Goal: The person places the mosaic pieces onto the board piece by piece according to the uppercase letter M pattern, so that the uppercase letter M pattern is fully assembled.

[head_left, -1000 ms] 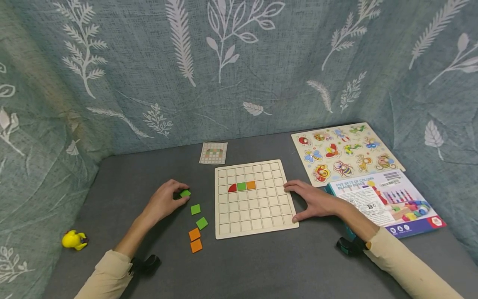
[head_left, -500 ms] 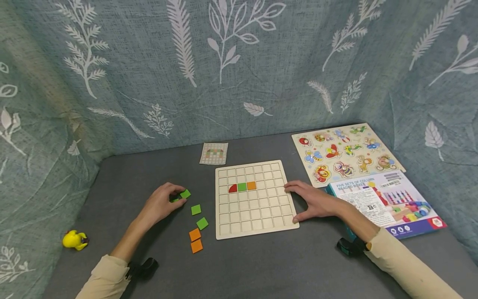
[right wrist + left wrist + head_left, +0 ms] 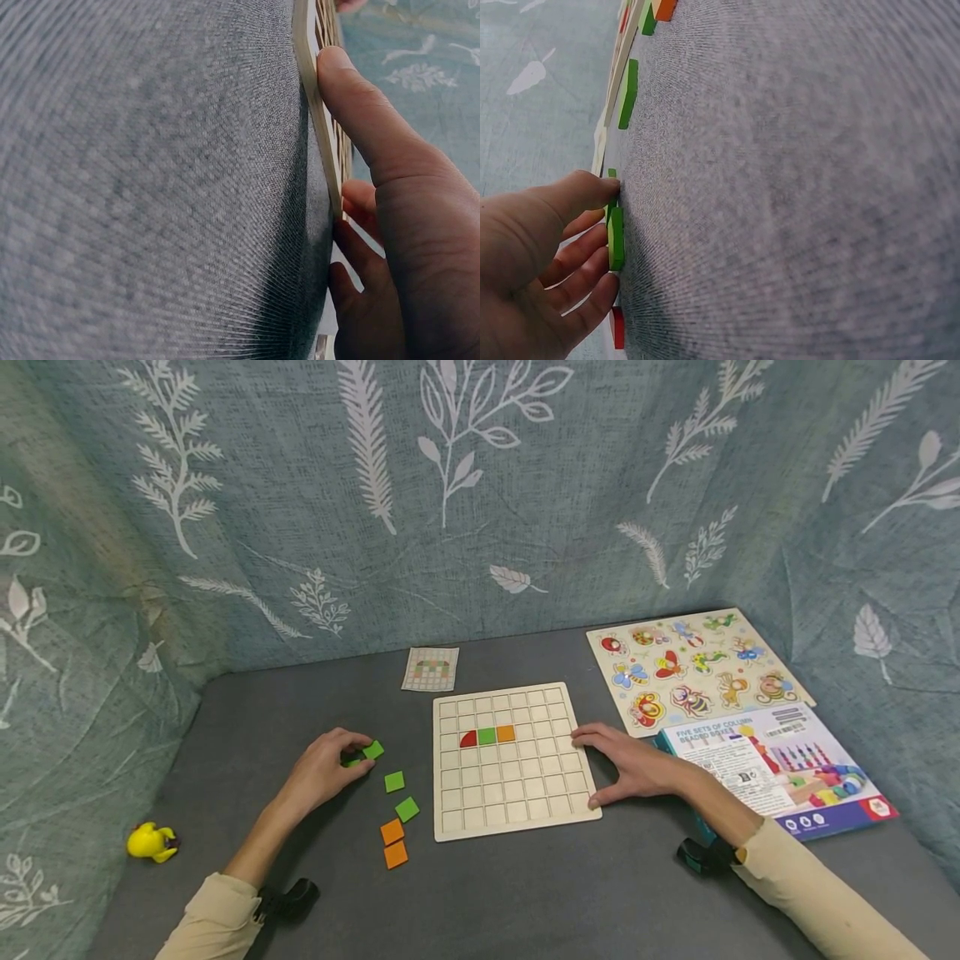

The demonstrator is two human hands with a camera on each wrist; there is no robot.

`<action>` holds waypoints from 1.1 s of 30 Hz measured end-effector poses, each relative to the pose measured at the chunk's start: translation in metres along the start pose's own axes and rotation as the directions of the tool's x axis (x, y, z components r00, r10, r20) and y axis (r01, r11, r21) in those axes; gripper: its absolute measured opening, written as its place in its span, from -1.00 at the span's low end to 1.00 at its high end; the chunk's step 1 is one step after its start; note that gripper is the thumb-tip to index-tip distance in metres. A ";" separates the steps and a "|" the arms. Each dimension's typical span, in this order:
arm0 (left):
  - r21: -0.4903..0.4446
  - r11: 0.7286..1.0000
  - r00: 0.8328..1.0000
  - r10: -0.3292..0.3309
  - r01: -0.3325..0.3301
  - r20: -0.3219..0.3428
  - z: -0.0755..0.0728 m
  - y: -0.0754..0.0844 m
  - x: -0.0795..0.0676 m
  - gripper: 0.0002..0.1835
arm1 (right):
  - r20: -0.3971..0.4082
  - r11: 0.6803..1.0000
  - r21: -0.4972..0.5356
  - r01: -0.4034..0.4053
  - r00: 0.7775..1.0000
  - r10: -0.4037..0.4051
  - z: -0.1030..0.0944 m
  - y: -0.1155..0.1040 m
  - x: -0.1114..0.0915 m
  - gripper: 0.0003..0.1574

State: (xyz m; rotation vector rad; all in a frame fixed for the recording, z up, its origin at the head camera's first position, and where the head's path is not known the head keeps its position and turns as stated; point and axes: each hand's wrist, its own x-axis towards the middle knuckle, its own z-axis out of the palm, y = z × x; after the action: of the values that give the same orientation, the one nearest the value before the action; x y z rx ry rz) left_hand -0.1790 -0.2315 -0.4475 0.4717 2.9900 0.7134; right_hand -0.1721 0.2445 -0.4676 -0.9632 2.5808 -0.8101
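Note:
In the head view, my left hand (image 3: 321, 773) is low over the table with its fingers loosely bent. A green square tile (image 3: 373, 749) lies at its thumb and index tips. Another green tile (image 3: 616, 240) sits against the fingers in the left wrist view, partly hidden by the hand in the head view. My right hand (image 3: 632, 762) rests against the right edge of a wooden grid board (image 3: 517, 792), thumb near the front corner, fingers farther up. A red quarter-round tile (image 3: 468, 739), a green tile (image 3: 487, 736) and an orange tile (image 3: 506, 733) form a row on it.
Two green tiles and two orange tiles (image 3: 396, 855) lie left of the board. Behind it is a pattern card (image 3: 430, 669). An insect puzzle board (image 3: 678, 672) and a toy box (image 3: 780, 772) occupy the right side; a yellow toy (image 3: 152, 842) lies far left. A red piece (image 3: 617, 328) shows near the left fingers.
My left hand has drawn back slightly to the left from the green tile, and a second green tile now shows between thumb and fingers. The right hand has stayed at the board's edge.

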 end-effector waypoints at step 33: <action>-0.016 1.000 0.999 0.009 -0.008 0.040 -0.001 0.007 0.010 -0.65 | 0.000 1.000 0.003 -0.007 1.000 0.007 0.000 0.000 0.000 0.12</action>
State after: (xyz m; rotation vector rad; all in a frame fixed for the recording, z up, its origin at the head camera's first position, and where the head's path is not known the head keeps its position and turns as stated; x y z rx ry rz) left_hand -0.1865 -0.2234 -0.4434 0.4919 2.9450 0.7188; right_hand -0.1724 0.2441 -0.4673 -0.9522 2.5814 -0.8117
